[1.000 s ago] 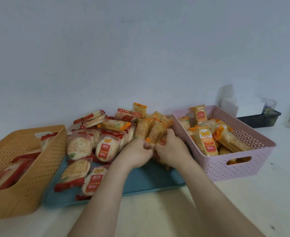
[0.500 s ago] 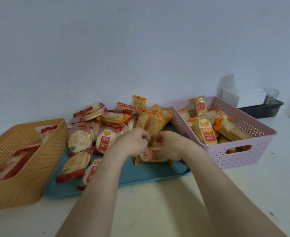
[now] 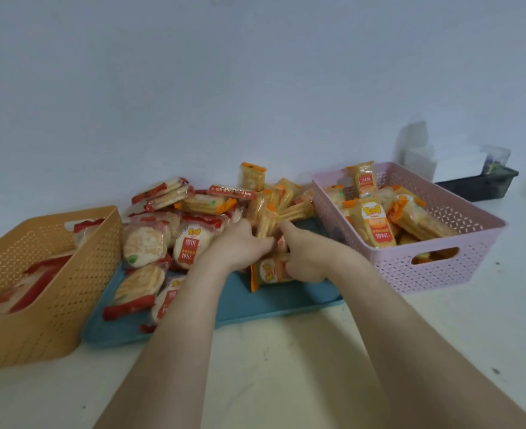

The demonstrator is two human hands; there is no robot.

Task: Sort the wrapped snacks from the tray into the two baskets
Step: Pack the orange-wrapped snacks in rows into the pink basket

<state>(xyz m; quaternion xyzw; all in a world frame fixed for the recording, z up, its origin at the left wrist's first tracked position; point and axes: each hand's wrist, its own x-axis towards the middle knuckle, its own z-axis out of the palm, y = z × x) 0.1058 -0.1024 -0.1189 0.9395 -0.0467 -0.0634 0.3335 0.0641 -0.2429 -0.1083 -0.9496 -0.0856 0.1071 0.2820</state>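
Orange-wrapped snack: out of the pile since a second ago, grasped in right grip over teal tray. Left grip: curled into pile; whether grasping, cannot tell.

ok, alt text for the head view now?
Two bare hands meet over a blue tray piled with wrapped snacks; the right hand grips an orange-wrapped packet, the left hand reaches into the pile. An orange basket sits left of the tray, a pink basket right.
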